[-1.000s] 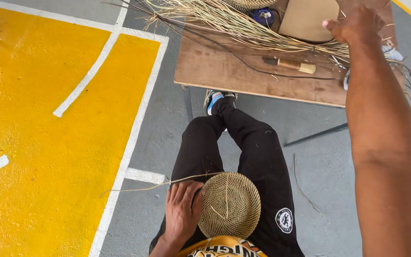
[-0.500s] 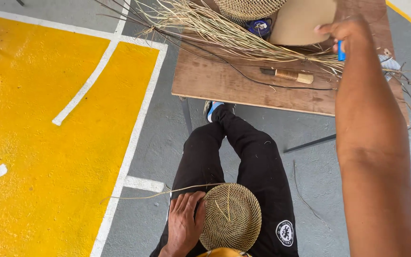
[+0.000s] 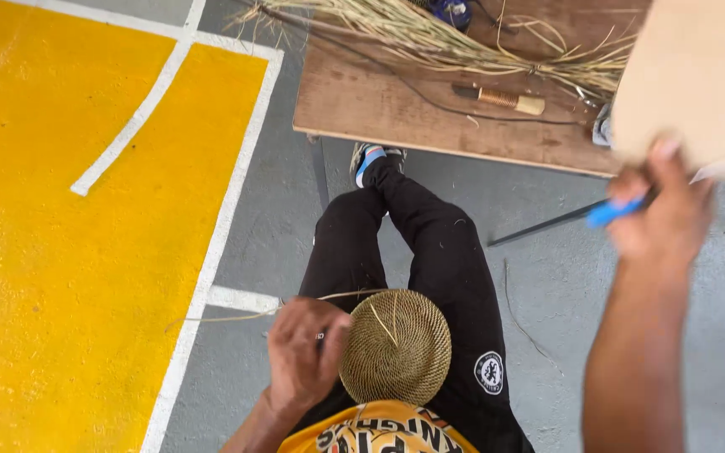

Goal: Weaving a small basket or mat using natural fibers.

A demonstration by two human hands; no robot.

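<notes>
A round woven disc (image 3: 396,348) of tan fibre lies on the person's lap, at about six o'clock in the view, resting on black trousers (image 3: 430,252). The left hand (image 3: 302,356) is closed around its nine o'clock edge, fingers curled over the rim, and a long loose strand (image 3: 237,316) runs out from that grip toward nine o'clock over the floor.

At three o'clock the right hand (image 3: 660,210) is raised and blurred. It grips a flat tan board (image 3: 698,84) by its lower edge, and a blue-handled tool (image 3: 610,212) sticks out of the same grasp toward nine o'clock; how the fingers share the two things cannot be made out.

At twelve o'clock stands a low wooden table (image 3: 362,101) of worn brown board. A sheaf of dry straw (image 3: 463,42) lies across it, and just below the straw rests a small tool with a bound handle (image 3: 501,99). One shoe (image 3: 369,156) with a blue stripe shows at the table's near edge.

The floor is grey concrete (image 3: 513,201), with a thin dark rod (image 3: 539,228) lying on it below the table. From nine to eleven o'clock it is painted bright yellow (image 3: 60,252), edged and crossed by white lines (image 3: 228,201).
</notes>
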